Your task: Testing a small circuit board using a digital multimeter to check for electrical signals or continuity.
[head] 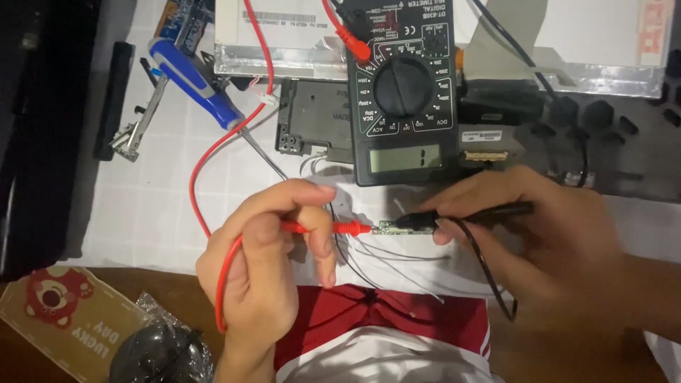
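From the head view we count two probes and one meter. Our left hand (266, 248) pinches the slim red plastic probe (326, 228), its red lead curling away. Our right hand (539, 241) grips the glossy black plastic probe (468, 214). Both tips touch one small green circuit strip (391, 227) lying between the hands on the white bench (163, 206). Just behind sits one black boxy digital multimeter (403, 92) with a round dial, and one blue-handled screwdriver (206, 89) lies left.
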